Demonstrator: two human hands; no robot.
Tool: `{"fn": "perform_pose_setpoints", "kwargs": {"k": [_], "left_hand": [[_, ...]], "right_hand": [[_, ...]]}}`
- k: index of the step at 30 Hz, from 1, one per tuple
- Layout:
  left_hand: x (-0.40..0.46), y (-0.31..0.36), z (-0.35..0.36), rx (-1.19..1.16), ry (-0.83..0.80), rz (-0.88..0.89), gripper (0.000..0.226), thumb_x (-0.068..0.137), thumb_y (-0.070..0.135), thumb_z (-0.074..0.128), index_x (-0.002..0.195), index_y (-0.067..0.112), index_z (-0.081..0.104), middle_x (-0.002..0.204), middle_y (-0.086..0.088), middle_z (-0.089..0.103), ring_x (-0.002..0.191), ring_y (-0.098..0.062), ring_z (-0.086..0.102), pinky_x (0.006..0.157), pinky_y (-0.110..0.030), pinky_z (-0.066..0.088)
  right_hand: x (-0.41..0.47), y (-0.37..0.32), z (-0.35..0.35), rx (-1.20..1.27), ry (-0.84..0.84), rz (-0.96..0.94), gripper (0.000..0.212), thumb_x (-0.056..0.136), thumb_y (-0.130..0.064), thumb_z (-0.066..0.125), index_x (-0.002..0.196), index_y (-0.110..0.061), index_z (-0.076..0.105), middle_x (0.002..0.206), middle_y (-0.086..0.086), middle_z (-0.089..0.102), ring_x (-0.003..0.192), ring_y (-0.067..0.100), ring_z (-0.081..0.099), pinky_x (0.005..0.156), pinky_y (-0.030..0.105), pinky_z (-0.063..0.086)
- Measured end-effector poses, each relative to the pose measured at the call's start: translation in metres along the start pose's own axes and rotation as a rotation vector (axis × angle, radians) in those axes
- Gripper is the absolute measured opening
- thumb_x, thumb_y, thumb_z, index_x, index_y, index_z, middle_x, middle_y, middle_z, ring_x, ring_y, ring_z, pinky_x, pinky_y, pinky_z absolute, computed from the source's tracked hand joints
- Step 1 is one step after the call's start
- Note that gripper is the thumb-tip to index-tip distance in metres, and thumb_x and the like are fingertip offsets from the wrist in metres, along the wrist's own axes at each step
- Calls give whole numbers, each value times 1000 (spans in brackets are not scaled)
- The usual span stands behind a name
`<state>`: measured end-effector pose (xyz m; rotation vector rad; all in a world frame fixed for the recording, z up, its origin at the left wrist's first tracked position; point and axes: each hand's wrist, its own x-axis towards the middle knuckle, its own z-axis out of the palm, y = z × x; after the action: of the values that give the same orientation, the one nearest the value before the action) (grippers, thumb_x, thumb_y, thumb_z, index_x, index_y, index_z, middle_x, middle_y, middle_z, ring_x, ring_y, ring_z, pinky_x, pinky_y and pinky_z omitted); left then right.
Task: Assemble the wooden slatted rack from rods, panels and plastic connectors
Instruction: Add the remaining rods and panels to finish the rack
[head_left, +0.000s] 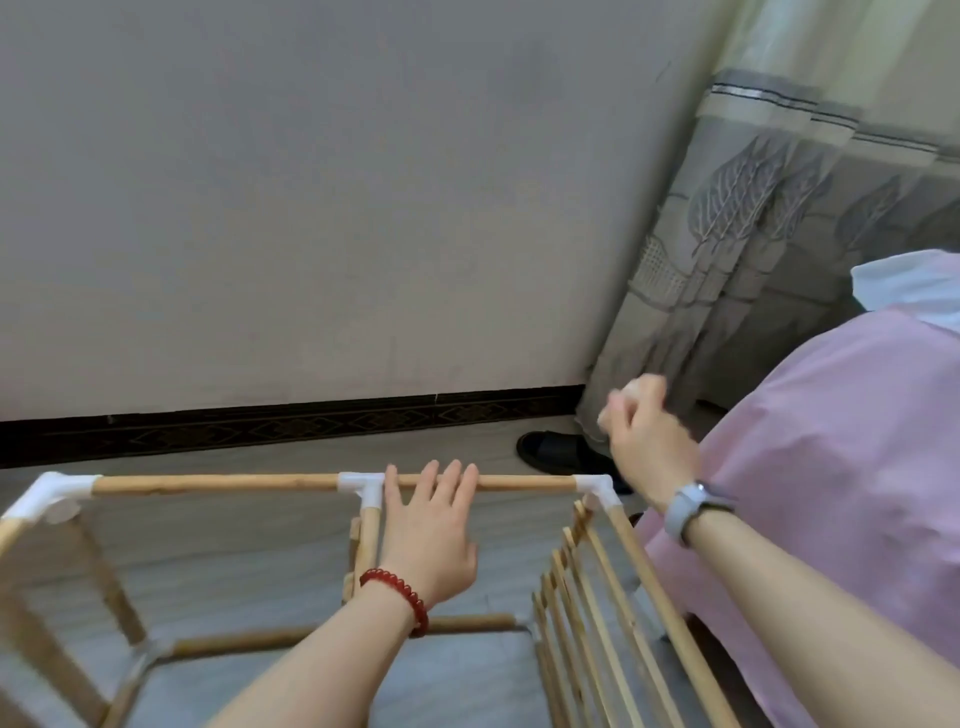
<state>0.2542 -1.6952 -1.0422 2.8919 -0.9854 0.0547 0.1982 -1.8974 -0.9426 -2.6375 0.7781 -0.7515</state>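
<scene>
A partly built wooden rack stands on the floor. Its far top rod (218, 484) runs between white plastic connectors: a corner piece at the left (49, 493), a T-piece in the middle (361, 486) and a corner piece at the right (597, 488). A slatted panel (592, 613) hangs at the right end. My left hand (428, 530), with a red bead bracelet, rests flat with straight fingers on the top rod just right of the T-piece. My right hand (644, 431), wearing a grey watch, is raised above the right corner piece, fingers curled around a small white object I cannot identify.
A bed with a pink cover (831, 493) is close on the right. A grey leaf-patterned curtain (727, 249) hangs behind it. A black shoe (556, 449) lies on the floor by the wall's dark baseboard (260, 423). Lower rods (467, 623) cross the rack's base.
</scene>
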Motion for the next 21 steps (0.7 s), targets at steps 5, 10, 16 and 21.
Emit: {"fn": "perform_pose_setpoints", "kwargs": {"k": [5,10,16,21], "left_hand": [[4,-6,-6,1,-45,37,77,90,45,39,149,24,-4,158,7,-1,145,-16,-2,110,-57,-6],[-8,-17,-17,-17,-80,80,64,94,34,38,149,22,7,158,4,-1,145,-18,-3,114,-50,-1],[-56,-57,-51,-71,12,-13,43,96,29,35,139,23,34,151,2,23,142,-14,13,114,-48,9],[-142,-121,-83,-115,48,-266,41,96,34,40,136,25,41,144,5,33,133,-16,32,112,-45,19]], "right_hand": [[6,9,8,-58,-67,-116,23,96,-38,38,101,-20,25,89,15,65,78,39,61,62,38,42],[-22,16,21,-180,-179,-65,23,95,-34,39,102,-19,24,89,9,66,77,34,63,63,36,46],[-47,-39,13,-161,-237,-214,25,93,-39,42,103,-19,30,89,9,65,81,37,62,60,35,37],[-134,-108,13,-94,-372,-461,30,96,-42,35,114,-19,34,90,7,67,81,35,63,58,34,36]]}}
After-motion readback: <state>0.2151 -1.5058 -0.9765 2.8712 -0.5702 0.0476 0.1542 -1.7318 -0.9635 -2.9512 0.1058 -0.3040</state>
